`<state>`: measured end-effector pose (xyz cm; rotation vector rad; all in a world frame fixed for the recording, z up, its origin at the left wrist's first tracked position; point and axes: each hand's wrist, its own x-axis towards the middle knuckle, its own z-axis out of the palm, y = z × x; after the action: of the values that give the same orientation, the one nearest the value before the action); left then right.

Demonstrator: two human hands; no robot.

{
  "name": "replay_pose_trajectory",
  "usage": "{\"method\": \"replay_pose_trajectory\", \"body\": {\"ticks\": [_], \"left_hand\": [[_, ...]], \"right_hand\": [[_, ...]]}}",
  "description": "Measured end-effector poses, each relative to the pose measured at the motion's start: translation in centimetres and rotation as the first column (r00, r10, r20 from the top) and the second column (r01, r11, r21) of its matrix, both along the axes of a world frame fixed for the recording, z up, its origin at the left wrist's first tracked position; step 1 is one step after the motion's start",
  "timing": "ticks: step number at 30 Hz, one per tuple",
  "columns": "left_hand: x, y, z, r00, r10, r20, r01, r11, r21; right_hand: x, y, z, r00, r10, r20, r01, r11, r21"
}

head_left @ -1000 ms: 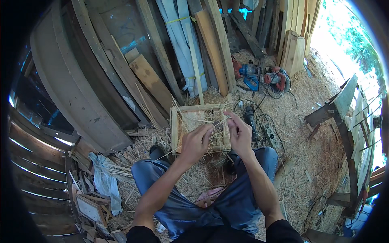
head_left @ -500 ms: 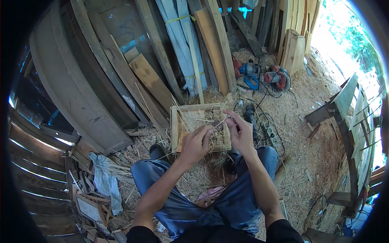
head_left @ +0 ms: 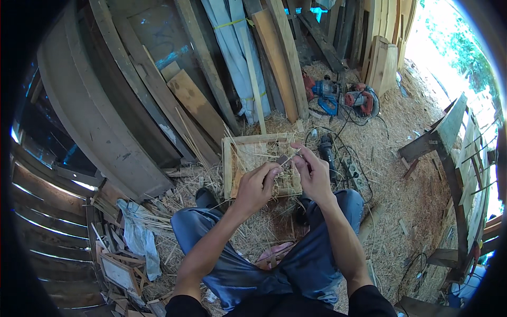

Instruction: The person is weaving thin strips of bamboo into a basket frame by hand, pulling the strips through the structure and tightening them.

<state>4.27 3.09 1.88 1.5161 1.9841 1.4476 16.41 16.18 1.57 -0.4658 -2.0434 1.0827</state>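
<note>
My left hand (head_left: 255, 185) is closed in a pinch on a small grey-brown flat piece (head_left: 283, 159), which sticks out past the thumb and forefinger. Close beside it, my right hand (head_left: 313, 171) has its thumb and bent forefinger pressed together around something thin and pale, too small to make out. Both hands are raised over a shallow wooden crate (head_left: 259, 139) on the floor between my feet. Thin wood strips and shavings lie in the crate, partly hidden by my hands.
Planks and boards (head_left: 198, 100) lean on the wall ahead. A circular saw (head_left: 362, 100), a blue power tool (head_left: 327, 95), an angle grinder (head_left: 326, 150) and a power strip (head_left: 355, 174) with cables lie at the right. Shavings cover the floor. A plastic sheet (head_left: 138, 232) lies at the left.
The right hand's fingertips have shifted slightly. Otherwise both hands stay over the crate with the same grip.
</note>
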Motion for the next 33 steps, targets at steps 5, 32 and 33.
{"method": "replay_pose_trajectory", "body": {"ticks": [5, 32, 33], "left_hand": [[0.1, 0.0, -0.2, 1.000, 0.012, -0.008, -0.012, 0.999, 0.035], [0.1, -0.2, -0.1, 0.999, -0.049, 0.023, 0.050, 0.998, -0.028], [0.1, -0.2, -0.2, 0.998, -0.053, 0.014, 0.053, 0.999, -0.007]], "right_hand": [[0.4, -0.2, 1.0, 0.997, 0.029, 0.072, -0.030, 1.000, 0.008], [0.2, -0.3, 1.0, 0.998, -0.002, 0.063, -0.002, 0.997, 0.072], [0.3, -0.2, 1.1, 0.998, -0.002, 0.063, -0.002, 0.997, 0.071]]}}
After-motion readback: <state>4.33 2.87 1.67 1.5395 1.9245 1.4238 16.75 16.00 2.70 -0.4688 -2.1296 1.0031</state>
